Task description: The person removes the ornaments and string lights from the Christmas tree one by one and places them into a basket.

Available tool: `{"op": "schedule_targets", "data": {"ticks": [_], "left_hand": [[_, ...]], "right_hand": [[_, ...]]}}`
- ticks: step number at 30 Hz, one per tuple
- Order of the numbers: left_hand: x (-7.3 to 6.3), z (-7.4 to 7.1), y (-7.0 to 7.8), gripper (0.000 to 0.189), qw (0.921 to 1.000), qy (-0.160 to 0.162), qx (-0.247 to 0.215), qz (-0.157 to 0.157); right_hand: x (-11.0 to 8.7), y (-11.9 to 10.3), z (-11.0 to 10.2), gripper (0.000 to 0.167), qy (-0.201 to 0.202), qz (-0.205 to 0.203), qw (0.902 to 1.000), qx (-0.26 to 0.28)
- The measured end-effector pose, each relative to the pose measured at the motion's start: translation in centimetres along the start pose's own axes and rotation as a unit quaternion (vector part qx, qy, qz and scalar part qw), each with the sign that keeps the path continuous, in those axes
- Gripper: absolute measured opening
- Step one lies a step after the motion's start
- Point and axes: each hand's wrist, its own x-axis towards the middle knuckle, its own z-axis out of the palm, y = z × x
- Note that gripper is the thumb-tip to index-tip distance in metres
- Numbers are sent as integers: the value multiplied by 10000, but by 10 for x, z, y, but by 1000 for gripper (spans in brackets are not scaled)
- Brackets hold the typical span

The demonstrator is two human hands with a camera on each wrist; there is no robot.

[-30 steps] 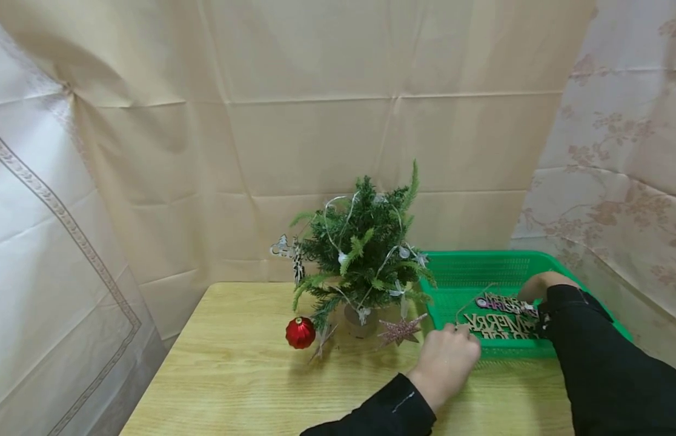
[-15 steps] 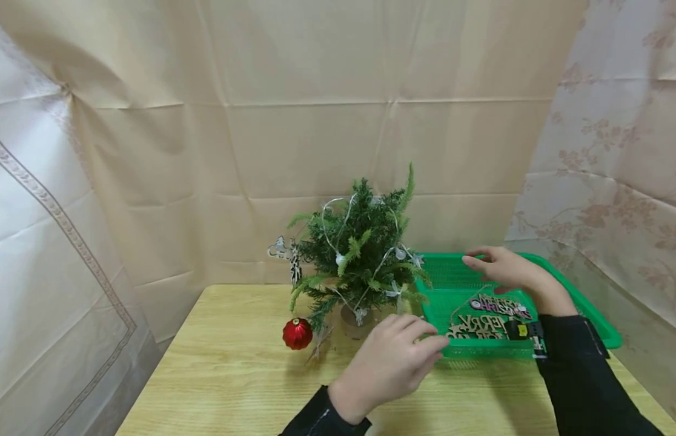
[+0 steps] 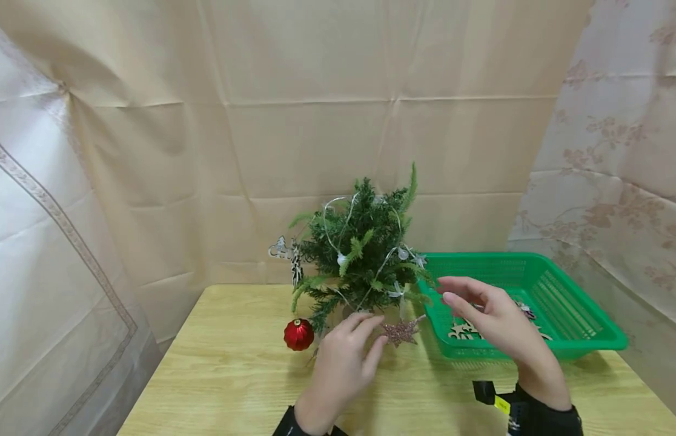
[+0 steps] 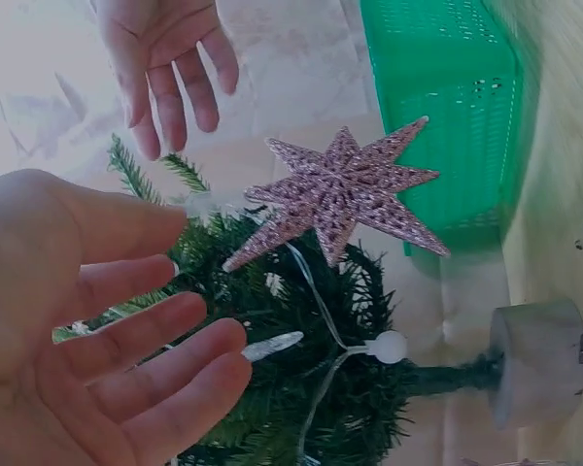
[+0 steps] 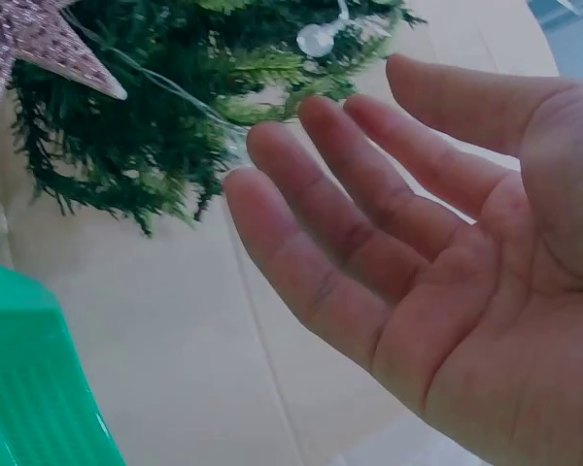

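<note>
A small Christmas tree [image 3: 360, 242] stands on the table, hung with ornaments and a string of lights. From its lower right hangs a pink glitter star [image 3: 400, 332], large in the left wrist view. My left hand [image 3: 343, 363] is just left of the star, its fingers loosely spread and holding nothing. My right hand [image 3: 496, 318] hovers above the near left part of the green basket [image 3: 589, 342]. Its palm and relaxed fingers show bare in the right wrist view [image 5: 398, 243]. Wooden lettering [image 3: 466, 330] in the basket is partly hidden behind that hand.
A red bauble [image 3: 298, 334] hangs low at the tree's left, with a silvery cut-out ornament [image 3: 289, 251] above it. The wooden table [image 3: 223, 375] ends at a beige cloth backdrop [image 3: 316, 133]. A patterned cloth [image 3: 616, 200] hangs behind the basket.
My right hand has come out of the basket's right side and moved left and nearer. My left hand has moved from the basket's front edge leftward to beside the star.
</note>
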Motion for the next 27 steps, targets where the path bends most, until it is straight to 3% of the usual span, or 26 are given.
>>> {"op": "schedule_targets", "data": {"ticks": [3, 5, 12, 17, 21, 24, 27], "left_hand": [[-2, 2, -5, 33, 9984, -109, -303, -472], [-4, 3, -8, 35, 9951, -346, -536, -757], [-6, 15, -14, 45, 9753, -1213, -1179, -1419], [-7, 20, -18, 45, 9639, -1415, -1494, -1688], [-7, 24, -21, 43, 9579, -1563, -1628, -1775], [-8, 26, -22, 41, 9526, -1683, -1757, -1828], [-9, 28, -24, 36, 9473, -1764, -1912, -1868]], "right_hand": [[6, 5, 8, 40, 65, -133, 9999, 57], [9, 7, 11, 38, 97, -149, 9997, 150], [6, 4, 8, 28, 358, -30, 9992, 178], [7, 4, 10, 38, -464, -374, 9965, 591], [15, 8, 19, 49, -1169, -473, 9908, 493], [20, 12, 27, 54, -1304, -522, 9895, 348], [24, 13, 36, 55, -1090, -470, 9925, 290]]}}
